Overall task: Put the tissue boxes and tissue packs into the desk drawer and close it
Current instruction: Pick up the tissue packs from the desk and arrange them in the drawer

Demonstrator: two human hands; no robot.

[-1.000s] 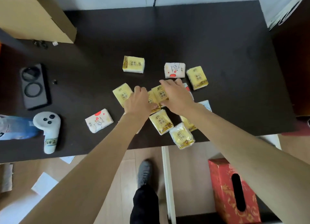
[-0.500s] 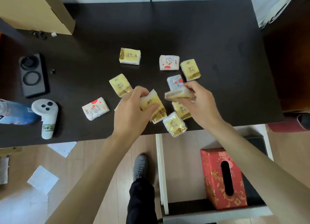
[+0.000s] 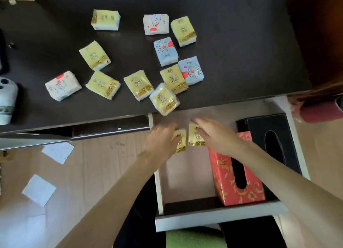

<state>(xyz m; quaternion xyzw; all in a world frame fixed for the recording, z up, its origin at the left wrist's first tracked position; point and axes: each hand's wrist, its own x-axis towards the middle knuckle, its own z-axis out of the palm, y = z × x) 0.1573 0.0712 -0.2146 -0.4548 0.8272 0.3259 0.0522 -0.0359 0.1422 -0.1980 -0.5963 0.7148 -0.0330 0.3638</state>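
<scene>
The white drawer stands pulled out under the dark desk. A red tissue box and a black tissue box lie in its right half. My left hand holds a yellow tissue pack over the drawer's far left part. Beside it, my right hand holds a second yellow tissue pack. Several yellow, white and blue packs stay on the desk, one yellow pack overhanging the front edge.
A white controller lies at the desk's left edge. Sheets of paper lie on the wooden floor at left. My dark trouser legs and a green seat sit just below the drawer front.
Both hands lifted a yellow pack each off the desk and carried them down toward me into the open drawer. The view has tilted down, showing more of the drawer.
</scene>
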